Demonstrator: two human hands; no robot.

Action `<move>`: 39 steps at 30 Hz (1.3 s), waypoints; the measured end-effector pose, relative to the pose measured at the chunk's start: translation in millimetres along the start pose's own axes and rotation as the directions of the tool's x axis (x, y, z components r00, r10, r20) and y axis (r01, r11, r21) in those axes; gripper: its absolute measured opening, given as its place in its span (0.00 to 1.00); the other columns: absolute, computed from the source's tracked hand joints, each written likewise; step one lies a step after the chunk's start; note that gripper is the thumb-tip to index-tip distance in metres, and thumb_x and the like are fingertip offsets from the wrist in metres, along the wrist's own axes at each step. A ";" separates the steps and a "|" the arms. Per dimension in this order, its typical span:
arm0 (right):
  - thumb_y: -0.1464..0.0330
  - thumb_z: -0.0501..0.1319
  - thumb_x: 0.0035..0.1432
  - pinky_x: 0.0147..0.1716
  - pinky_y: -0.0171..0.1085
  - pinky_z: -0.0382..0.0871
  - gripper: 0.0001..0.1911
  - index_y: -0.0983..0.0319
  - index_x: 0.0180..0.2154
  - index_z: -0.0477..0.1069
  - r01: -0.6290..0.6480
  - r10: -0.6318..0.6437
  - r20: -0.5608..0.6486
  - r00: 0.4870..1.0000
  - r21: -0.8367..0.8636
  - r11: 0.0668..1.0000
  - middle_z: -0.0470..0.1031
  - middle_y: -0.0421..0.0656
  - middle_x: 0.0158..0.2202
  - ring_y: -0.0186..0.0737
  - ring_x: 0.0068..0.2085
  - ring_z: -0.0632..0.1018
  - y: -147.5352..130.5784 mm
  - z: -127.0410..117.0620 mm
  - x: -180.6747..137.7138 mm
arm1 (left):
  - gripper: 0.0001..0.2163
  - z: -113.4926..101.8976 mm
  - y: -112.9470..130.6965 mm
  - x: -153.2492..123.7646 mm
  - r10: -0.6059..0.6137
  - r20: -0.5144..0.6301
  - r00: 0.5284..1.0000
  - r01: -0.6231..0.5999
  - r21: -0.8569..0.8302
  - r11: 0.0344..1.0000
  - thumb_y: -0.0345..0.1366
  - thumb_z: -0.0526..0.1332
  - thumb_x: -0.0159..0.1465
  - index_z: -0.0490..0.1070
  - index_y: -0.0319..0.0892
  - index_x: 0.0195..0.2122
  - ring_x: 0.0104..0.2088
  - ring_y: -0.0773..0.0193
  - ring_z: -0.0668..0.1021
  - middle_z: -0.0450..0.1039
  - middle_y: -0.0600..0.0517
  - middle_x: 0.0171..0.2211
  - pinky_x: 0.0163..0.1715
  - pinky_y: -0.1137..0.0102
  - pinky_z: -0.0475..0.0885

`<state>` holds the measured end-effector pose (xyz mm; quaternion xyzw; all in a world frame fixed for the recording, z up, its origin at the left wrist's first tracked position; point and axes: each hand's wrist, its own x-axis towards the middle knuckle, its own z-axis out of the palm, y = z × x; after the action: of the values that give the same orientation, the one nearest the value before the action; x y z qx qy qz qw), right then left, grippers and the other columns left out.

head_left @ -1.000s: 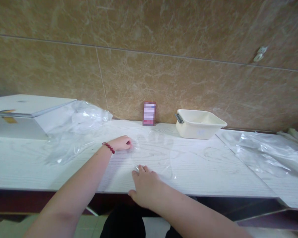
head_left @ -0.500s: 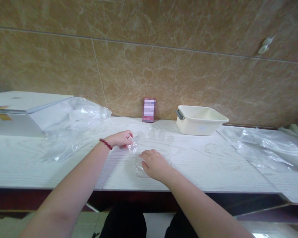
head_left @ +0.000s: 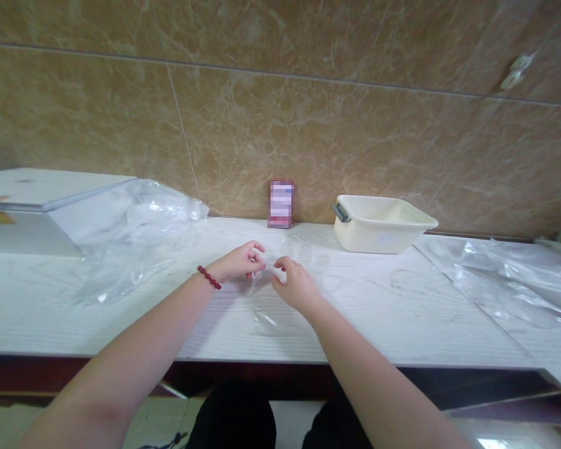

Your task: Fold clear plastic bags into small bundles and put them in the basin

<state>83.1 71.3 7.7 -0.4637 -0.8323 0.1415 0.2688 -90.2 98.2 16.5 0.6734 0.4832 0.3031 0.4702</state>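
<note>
A thin clear plastic bag [head_left: 268, 318] lies on the white wood-grain tabletop, its upper edge lifted between my hands. My left hand [head_left: 244, 260], with a dark red bead bracelet at the wrist, has its thumb and lower fingers closed on the bag's edge; the index finger is raised. Opposite it, my right hand [head_left: 297, 285] bends its fingers and thumb around the film at the same edge. The film is so transparent that its exact outline and the right fingertips' contact are hard to make out.
A cream plastic bin [head_left: 378, 234] with a grey handle stands by the tiled wall. Left of it is a small blurred-out box [head_left: 280, 206]. Clear plastic bags [head_left: 144, 231] lie beside a white box [head_left: 23, 231] at left; more plastic sheeting [head_left: 509, 274] lies at right.
My right hand has risen from the flat bag to its upper edge, close to my left hand. My left hand has shifted slightly right. The view has tilted a little.
</note>
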 end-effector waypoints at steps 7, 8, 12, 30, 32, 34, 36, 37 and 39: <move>0.68 0.55 0.49 0.41 0.36 0.59 0.18 0.63 0.43 0.59 0.094 -0.087 0.092 0.992 -0.075 0.993 0.65 0.46 0.42 0.37 0.43 0.67 3.6 -19.8 10.8 | 0.22 5.2 -8.2 3.0 0.063 -0.018 0.998 -0.061 0.084 0.995 0.32 0.57 0.51 0.52 0.40 0.46 0.19 0.74 0.67 0.65 0.56 0.25 0.15 0.78 0.63; 0.68 0.55 0.49 0.40 0.36 0.59 0.18 0.62 0.44 0.58 0.099 -0.092 0.096 0.991 -0.073 0.992 0.65 0.45 0.42 0.36 0.42 0.67 3.4 -18.9 11.5 | 0.23 5.4 -8.5 2.8 0.068 -0.013 0.998 -0.067 0.106 0.992 0.32 0.57 0.51 0.52 0.41 0.47 0.18 0.74 0.67 0.65 0.56 0.26 0.15 0.78 0.63; 0.70 0.55 0.49 0.38 0.35 0.60 0.18 0.60 0.44 0.59 0.113 -0.108 0.101 0.989 -0.047 0.992 0.66 0.44 0.41 0.35 0.41 0.68 0.0 -7.1 12.4 | 0.25 7.0 -6.9 1.8 0.087 -0.007 0.996 -0.085 0.125 0.989 0.30 0.56 0.51 0.50 0.41 0.50 0.18 0.75 0.67 0.65 0.55 0.28 0.15 0.78 0.62; 0.79 0.53 0.44 0.41 0.31 0.60 0.13 0.61 0.27 0.74 0.160 -0.152 0.159 0.976 -0.044 0.986 0.71 0.43 0.34 0.34 0.38 0.70 28.9 -10.0 15.1 | 0.14 -24.0 -8.5 0.1 0.140 0.188 0.972 -0.229 0.626 0.745 0.45 0.54 0.53 0.69 0.40 0.34 0.31 0.66 0.70 0.70 0.51 0.31 0.31 0.73 0.63; 0.80 0.53 0.44 0.41 0.32 0.59 0.14 0.61 0.27 0.74 0.151 -0.139 0.172 0.975 -0.057 0.987 0.71 0.43 0.34 0.34 0.37 0.70 31.7 -10.6 15.3 | 0.15 -24.0 -8.6 -1.1 0.142 0.231 0.963 -0.263 0.664 0.700 0.46 0.55 0.52 0.70 0.42 0.36 0.33 0.66 0.70 0.69 0.51 0.33 0.32 0.73 0.63; 0.80 0.53 0.44 0.41 0.32 0.59 0.15 0.60 0.27 0.75 0.152 -0.138 0.187 0.973 -0.060 0.987 0.71 0.43 0.33 0.33 0.36 0.70 33.4 -11.2 14.9 | 0.17 -22.4 -7.6 -2.3 0.144 0.240 0.960 -0.272 0.686 0.675 0.46 0.55 0.52 0.69 0.43 0.38 0.34 0.66 0.70 0.69 0.51 0.35 0.34 0.73 0.62; 0.80 0.52 0.44 0.41 0.32 0.59 0.16 0.59 0.27 0.75 0.148 -0.135 0.202 0.970 -0.054 0.988 0.71 0.42 0.32 0.32 0.36 0.70 34.2 -11.5 14.1 | 0.18 -19.8 -6.0 -3.3 0.139 0.237 0.961 -0.268 0.695 0.668 0.46 0.55 0.52 0.68 0.43 0.40 0.35 0.66 0.70 0.68 0.51 0.37 0.35 0.73 0.62; 0.80 0.52 0.44 0.40 0.31 0.60 0.16 0.58 0.28 0.74 0.136 -0.123 0.205 0.971 -0.048 0.990 0.71 0.41 0.32 0.32 0.35 0.70 34.4 -11.5 13.6 | 0.18 -18.4 -5.0 -3.8 0.138 0.241 0.961 -0.270 0.695 0.666 0.46 0.55 0.52 0.67 0.43 0.41 0.35 0.66 0.70 0.68 0.51 0.37 0.35 0.73 0.62; 0.79 0.52 0.45 0.38 0.30 0.61 0.16 0.59 0.28 0.74 0.104 -0.094 0.202 0.975 -0.037 0.994 0.72 0.41 0.31 0.32 0.35 0.70 34.4 -11.2 12.8 | 0.19 -15.6 -2.6 -4.9 0.136 0.264 0.955 -0.286 0.694 0.661 0.46 0.56 0.51 0.67 0.42 0.42 0.36 0.66 0.70 0.68 0.50 0.38 0.36 0.73 0.62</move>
<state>108.1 100.2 4.2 -0.4112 -0.8803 0.1542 0.1795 -106.3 99.2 20.1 0.8811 0.4347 0.0748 0.1708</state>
